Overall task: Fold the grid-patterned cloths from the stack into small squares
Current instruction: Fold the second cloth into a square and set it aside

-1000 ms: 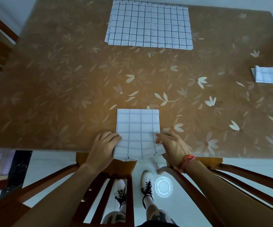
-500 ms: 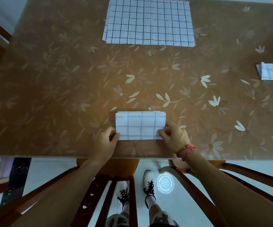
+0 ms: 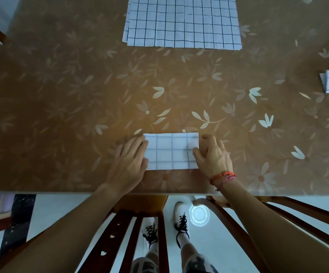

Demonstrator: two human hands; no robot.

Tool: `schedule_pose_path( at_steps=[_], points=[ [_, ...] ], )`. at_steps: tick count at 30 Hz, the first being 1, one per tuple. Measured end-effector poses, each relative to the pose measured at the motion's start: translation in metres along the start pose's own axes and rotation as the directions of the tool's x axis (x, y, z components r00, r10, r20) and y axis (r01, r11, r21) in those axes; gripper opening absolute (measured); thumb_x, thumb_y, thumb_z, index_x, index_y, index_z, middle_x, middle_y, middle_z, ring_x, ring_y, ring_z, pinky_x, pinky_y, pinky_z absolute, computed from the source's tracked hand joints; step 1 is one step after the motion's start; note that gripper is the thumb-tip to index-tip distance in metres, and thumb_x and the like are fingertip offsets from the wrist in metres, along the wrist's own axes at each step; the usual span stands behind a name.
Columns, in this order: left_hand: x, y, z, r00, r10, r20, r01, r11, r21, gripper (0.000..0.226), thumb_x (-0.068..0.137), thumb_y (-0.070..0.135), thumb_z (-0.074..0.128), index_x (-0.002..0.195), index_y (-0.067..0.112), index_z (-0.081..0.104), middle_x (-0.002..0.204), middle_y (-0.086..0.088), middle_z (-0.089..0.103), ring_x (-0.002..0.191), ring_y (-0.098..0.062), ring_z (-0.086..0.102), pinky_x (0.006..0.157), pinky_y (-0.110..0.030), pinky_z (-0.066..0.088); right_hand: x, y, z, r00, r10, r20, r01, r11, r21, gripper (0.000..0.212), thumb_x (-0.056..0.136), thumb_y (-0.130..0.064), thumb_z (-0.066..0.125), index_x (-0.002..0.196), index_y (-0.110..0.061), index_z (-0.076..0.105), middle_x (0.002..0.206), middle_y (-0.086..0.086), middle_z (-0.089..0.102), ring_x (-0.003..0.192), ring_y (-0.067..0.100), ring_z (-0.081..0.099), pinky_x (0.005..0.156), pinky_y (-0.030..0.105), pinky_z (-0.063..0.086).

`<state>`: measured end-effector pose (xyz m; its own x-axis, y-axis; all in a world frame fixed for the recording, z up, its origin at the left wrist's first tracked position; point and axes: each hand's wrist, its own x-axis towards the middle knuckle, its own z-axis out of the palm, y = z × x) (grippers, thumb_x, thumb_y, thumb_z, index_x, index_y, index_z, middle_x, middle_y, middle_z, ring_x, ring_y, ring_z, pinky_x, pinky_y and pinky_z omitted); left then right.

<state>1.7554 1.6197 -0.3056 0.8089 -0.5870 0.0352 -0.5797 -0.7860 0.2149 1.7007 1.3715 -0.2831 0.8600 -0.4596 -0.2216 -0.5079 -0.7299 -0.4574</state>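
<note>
Pretty dim in here, with a warm brownish cast all over the table (image 3: 61, 107) that fades darker on the left side. The only real glare is a round light reflection (image 3: 198, 213) on the floor (image 3: 51, 209). The wide lens bows the table's near edge. Grid lines on the folded cloth (image 3: 171, 152) look soft; the stack (image 3: 181, 22) is crisper.

Folded grid cloth (image 3: 171, 152) on table (image 3: 71, 99), left hand (image 3: 129, 161) flat on one end, right hand (image 3: 213, 156) pinching the other
</note>
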Motion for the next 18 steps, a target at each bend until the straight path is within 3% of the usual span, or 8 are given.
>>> schedule_pose_path(
  at_steps=[4, 7, 9, 12, 18],
  points=[
    [0.009, -0.011, 0.003, 0.987, 0.045, 0.155, -0.056, 0.996, 0.067, 0.055, 0.099, 0.031, 0.029, 0.147, 0.005, 0.035, 0.158, -0.009, 0.026, 0.147, -0.021, 0.02, 0.111, -0.045, 0.03, 0.002, -0.019, 0.012, 0.945, -0.308, -0.109, 0.299, 0.95, -0.087, 0.039, 0.085, -0.033, 0.054, 0.119, -0.014, 0.057, 0.108, 0.008, 0.053, 0.093, 0.026, 0.055, 0.073, 0.038, 0.05],
    [0.01, -0.016, 0.01, 0.975, 0.051, 0.215, -0.07, 0.994, 0.082, 0.058, 0.099, 0.035, 0.024, 0.148, 0.005, 0.032, 0.159, -0.009, 0.022, 0.148, -0.021, 0.016, 0.112, -0.047, 0.03, -0.004, -0.04, 0.03, 0.895, -0.446, 0.008, 0.44, 0.88, -0.177, 0.046, 0.087, -0.034, 0.049, 0.127, -0.012, 0.053, 0.13, 0.015, 0.051, 0.116, 0.033, 0.05, 0.093, 0.045, 0.047],
    [0.009, -0.018, 0.015, 0.973, 0.055, 0.225, -0.075, 0.994, 0.079, 0.058, 0.099, 0.035, 0.026, 0.148, 0.005, 0.032, 0.159, -0.01, 0.022, 0.148, -0.022, 0.017, 0.111, -0.048, 0.03, -0.009, -0.051, 0.047, 0.846, -0.523, 0.106, 0.533, 0.818, -0.217, 0.051, 0.089, -0.032, 0.044, 0.134, -0.008, 0.049, 0.143, 0.021, 0.042, 0.133, 0.038, 0.039, 0.105, 0.047, 0.038],
    [0.006, -0.021, 0.021, 0.973, 0.062, 0.222, -0.082, 0.993, 0.081, 0.058, 0.101, 0.036, 0.023, 0.15, 0.005, 0.027, 0.16, -0.01, 0.018, 0.149, -0.022, 0.013, 0.113, -0.05, 0.026, -0.011, -0.059, 0.069, 0.801, -0.562, 0.204, 0.598, 0.756, -0.265, 0.057, 0.091, -0.034, 0.034, 0.14, -0.006, 0.044, 0.15, 0.021, 0.033, 0.141, 0.036, 0.029, 0.112, 0.048, 0.027],
    [0.004, -0.024, 0.021, 0.97, 0.09, 0.225, -0.116, 0.987, 0.109, 0.057, 0.103, 0.037, 0.02, 0.152, 0.006, 0.021, 0.161, -0.009, 0.015, 0.149, -0.021, 0.008, 0.116, -0.052, 0.018, -0.006, -0.051, 0.089, 0.794, -0.552, 0.253, 0.608, 0.727, -0.321, 0.063, 0.096, -0.047, 0.03, 0.145, -0.01, 0.036, 0.153, 0.02, 0.027, 0.144, 0.033, 0.024, 0.116, 0.046, 0.025]
  ],
)
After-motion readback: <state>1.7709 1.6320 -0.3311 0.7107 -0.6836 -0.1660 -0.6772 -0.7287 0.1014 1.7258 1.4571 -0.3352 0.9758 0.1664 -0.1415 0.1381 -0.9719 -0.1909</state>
